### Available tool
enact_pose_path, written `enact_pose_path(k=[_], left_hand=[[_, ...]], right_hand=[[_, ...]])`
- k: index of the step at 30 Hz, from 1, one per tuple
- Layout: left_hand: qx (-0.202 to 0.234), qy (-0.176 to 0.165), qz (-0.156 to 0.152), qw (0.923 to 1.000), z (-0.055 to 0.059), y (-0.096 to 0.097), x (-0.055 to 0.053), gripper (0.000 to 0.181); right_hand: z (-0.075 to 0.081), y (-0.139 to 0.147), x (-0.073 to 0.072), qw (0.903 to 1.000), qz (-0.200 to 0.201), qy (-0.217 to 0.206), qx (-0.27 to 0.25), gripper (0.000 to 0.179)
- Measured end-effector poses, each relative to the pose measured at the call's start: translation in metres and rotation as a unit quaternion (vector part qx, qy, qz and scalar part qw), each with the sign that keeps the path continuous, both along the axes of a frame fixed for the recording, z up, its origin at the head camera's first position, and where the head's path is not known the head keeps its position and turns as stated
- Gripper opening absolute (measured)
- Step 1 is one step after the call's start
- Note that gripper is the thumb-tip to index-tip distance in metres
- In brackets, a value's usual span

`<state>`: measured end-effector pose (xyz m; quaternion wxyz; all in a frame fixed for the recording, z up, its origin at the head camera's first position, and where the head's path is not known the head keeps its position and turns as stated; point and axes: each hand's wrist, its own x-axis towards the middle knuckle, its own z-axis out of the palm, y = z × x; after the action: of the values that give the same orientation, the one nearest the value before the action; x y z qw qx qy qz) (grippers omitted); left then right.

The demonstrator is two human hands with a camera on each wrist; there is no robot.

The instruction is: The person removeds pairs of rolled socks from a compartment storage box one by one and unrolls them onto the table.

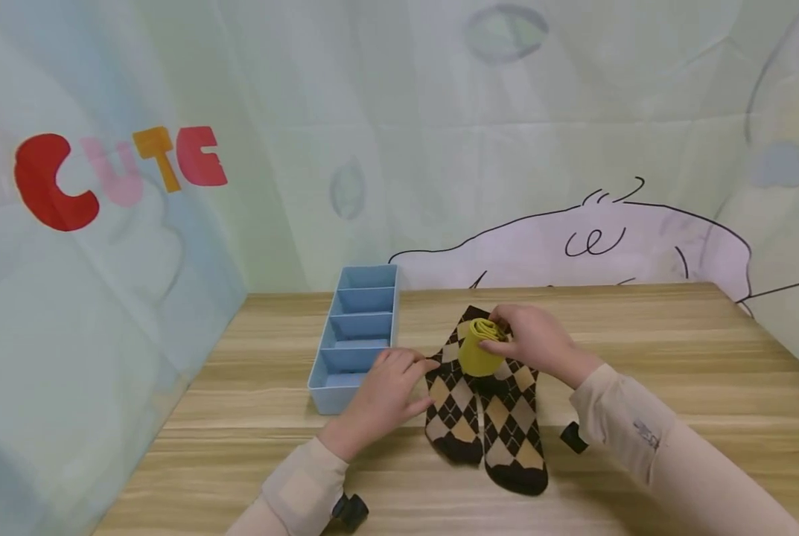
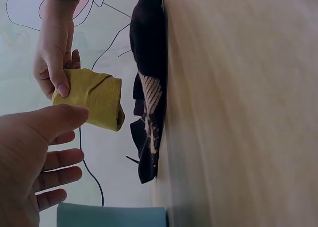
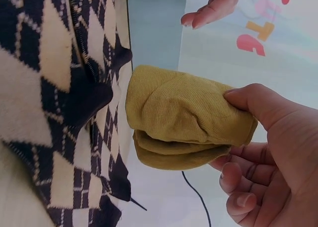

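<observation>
Matt, finely ribbed yellow cloth roll, knitted socks at its six o'clock, smooth plastic-looking box at nine, smooth wood-grain tabletop, creased cloth-like backdrop at twelve

Yellow rolled cloth, held upright just above argyle socks, laid flat

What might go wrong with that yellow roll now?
The roll might slip or come undone: the right hand pinches it near one end, and its layers gape on one side.

If dropped, it would probably land on the socks, since it hangs above them, and could shift them.

The left hand is beside the box, on the roll's side, so the hands might bump.
</observation>
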<state>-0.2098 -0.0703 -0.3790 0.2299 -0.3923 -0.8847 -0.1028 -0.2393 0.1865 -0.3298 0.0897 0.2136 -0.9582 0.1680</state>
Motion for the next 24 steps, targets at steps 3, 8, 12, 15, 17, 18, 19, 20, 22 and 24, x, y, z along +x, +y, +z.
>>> enact_pose_path(k=[3, 8, 12, 15, 17, 18, 19, 20, 22, 24], left_hand=[[-0.007, -0.002, -0.001, 1.0000, -0.001, 0.003, 0.001, 0.046], [-0.018, 0.010, -0.003, 0.9998, -0.001, 0.007, 0.003, 0.046], [-0.022, 0.011, -0.006, 0.9997, -0.001, 0.011, 0.004, 0.045], [-0.027, 0.001, -0.007, 0.9996, -0.001, 0.012, 0.004, 0.045], [-0.033, -0.005, -0.004, 0.9994, 0.000, 0.013, 0.005, 0.045], [-0.035, -0.007, -0.003, 0.9994, 0.000, 0.014, 0.005, 0.045], [-0.036, -0.010, -0.003, 0.9993, -0.001, 0.014, 0.005, 0.045], [-0.037, -0.012, -0.003, 0.9993, -0.001, 0.015, 0.005, 0.046], [-0.036, -0.015, -0.004, 0.9992, -0.001, 0.016, 0.005, 0.046], [-0.033, -0.019, -0.007, 0.9993, -0.001, 0.018, 0.006, 0.045]], right_hand=[[-0.001, 0.005, 0.002, 1.0000, 0.001, -0.003, -0.003, 0.029], [-0.004, 0.014, 0.008, 1.0000, -0.002, -0.004, -0.005, 0.027], [-0.004, 0.021, 0.014, 0.9999, -0.007, -0.001, -0.010, 0.027], [-0.005, 0.028, 0.019, 0.9999, -0.011, 0.004, -0.010, 0.028], [-0.005, 0.032, 0.023, 0.9998, -0.013, 0.007, -0.011, 0.028], [-0.006, 0.034, 0.025, 0.9998, -0.015, 0.008, -0.011, 0.027], [-0.006, 0.036, 0.026, 0.9998, -0.017, 0.007, -0.011, 0.027], [-0.006, 0.038, 0.028, 0.9997, -0.019, 0.007, -0.013, 0.027], [-0.007, 0.042, 0.031, 0.9997, -0.020, 0.002, -0.014, 0.026], [-0.008, 0.046, 0.033, 0.9996, -0.023, -0.008, -0.015, 0.026]])
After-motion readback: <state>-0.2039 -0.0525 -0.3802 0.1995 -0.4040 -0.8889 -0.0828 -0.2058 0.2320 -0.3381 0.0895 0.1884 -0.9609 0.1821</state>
